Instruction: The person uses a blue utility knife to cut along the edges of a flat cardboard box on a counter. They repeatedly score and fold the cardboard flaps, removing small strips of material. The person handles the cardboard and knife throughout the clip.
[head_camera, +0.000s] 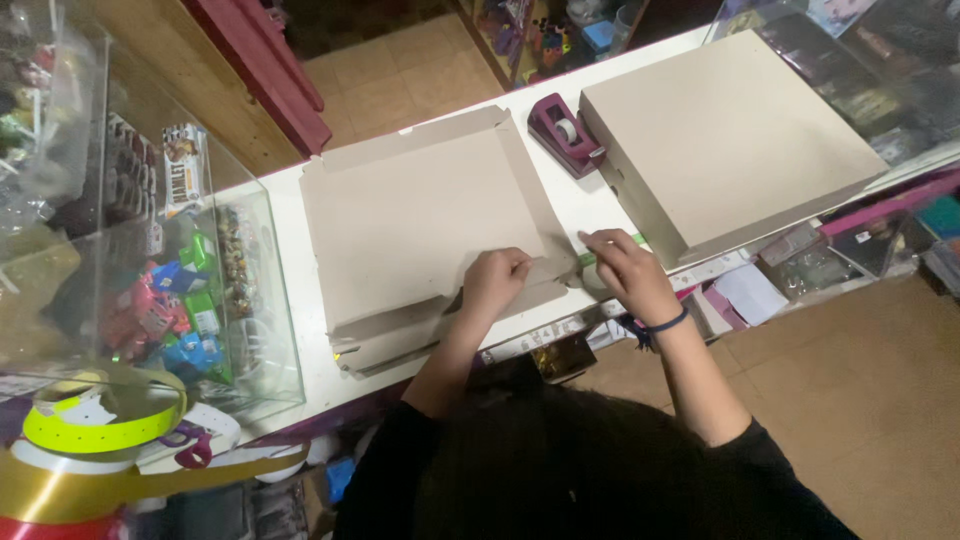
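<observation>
White shop counter (290, 215) w/ flat cardboard (420, 220)

Hidden and cut-off parts at the counter

The near edge of the flat cardboard sheet (420, 215) is covered by the left hand (495, 280); a green item (588, 259), possibly a tape roll, is mostly hidden under the right hand (625, 272). The ribbon spools (100, 430) are cut off at the near left.

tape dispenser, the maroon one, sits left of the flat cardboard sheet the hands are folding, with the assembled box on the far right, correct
Not quite. The head view shows the maroon tape dispenser to the right of the flat cardboard sheet, between it and the assembled box. The rest holds: the left hand and right hand are on the sheet's near edge, and the box is far right.
</observation>
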